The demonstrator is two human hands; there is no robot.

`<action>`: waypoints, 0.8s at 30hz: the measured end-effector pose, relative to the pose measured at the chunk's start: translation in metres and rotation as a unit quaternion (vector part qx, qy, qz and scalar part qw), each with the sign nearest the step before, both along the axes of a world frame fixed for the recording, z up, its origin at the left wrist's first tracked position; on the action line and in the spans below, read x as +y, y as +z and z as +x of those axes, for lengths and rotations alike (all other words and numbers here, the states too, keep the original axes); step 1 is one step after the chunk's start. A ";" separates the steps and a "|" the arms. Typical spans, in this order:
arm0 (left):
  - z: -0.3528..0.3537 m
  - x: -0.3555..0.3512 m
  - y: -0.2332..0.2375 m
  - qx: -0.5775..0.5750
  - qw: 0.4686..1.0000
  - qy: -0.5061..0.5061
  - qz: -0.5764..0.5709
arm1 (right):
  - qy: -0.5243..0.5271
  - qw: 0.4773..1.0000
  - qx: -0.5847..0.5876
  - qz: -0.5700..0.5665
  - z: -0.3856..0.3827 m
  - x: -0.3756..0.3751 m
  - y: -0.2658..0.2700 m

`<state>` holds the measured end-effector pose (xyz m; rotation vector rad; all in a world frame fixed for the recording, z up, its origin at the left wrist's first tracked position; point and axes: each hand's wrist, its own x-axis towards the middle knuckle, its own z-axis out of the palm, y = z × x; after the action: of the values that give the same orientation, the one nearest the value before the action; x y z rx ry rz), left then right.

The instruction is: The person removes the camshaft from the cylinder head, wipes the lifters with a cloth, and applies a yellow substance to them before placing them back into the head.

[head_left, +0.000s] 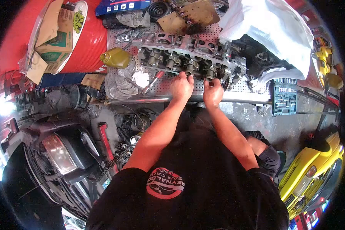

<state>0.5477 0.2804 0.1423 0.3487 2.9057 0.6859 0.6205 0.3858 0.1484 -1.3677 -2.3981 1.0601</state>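
A metal cylinder head [180, 57] with round ports and shafts lies across a perforated metal bench. My left hand [182, 87] is at its near edge, fingers bent together against the middle of the part; what they hold, if anything, is hidden. To the right of it, my right hand [213, 92] has its fingertips pressed together at the near edge, below a round journal; anything between them is too small to name. A red-and-silver tool [153, 81] rests on the bench left of my left hand, beside grey rags [120, 85].
A yellow-green bottle [117, 58] stands at the bench's left. An open socket set [284, 96] sits at the right front edge. Silver sheeting [272, 30] covers a dark part behind. Another person's arm [258, 146] shows low on the right. A yellow car front [310, 174] is beyond.
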 end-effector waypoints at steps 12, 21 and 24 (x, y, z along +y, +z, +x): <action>0.001 0.001 0.000 0.020 0.999 -0.016 0.024 | -0.002 1.000 0.004 0.026 0.001 -0.001 -0.002; -0.002 0.001 0.002 -0.002 1.000 -0.021 -0.014 | 0.002 0.999 -0.034 -0.015 0.000 0.000 0.001; -0.003 0.003 0.000 0.015 1.000 -0.013 -0.002 | -0.005 1.000 -0.007 -0.009 -0.001 -0.001 -0.003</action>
<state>0.5445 0.2838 0.1424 0.3974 2.9251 0.6756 0.6198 0.3847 0.1454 -1.3959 -2.3942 1.0772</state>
